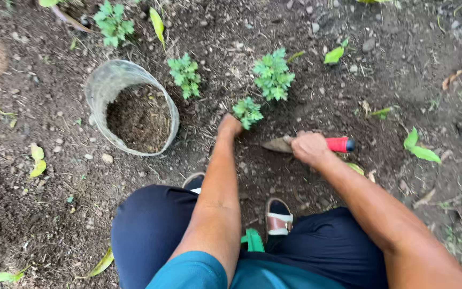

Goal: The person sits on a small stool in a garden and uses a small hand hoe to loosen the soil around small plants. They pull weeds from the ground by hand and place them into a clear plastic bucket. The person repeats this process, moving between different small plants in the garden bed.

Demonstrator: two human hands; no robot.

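Note:
My left hand [229, 125] reaches forward to the base of a small green seedling [247, 111] and rests on the dark soil there, fingers closed around its stem area. My right hand [309, 147] grips a hand trowel with a red handle [340, 144]. The trowel's dull metal blade [277, 144] points left, low over the soil just right of the seedling. A taller seedling [273, 75] stands right behind it, and another seedling [185, 75] grows further left.
A clear plastic pot [98, 88] half full of soil lies tilted on the ground at the left. A further seedling [113, 23] grows at the top left. Fallen leaves and small stones lie scattered about. My knees and sandalled feet [279, 219] are at the bottom.

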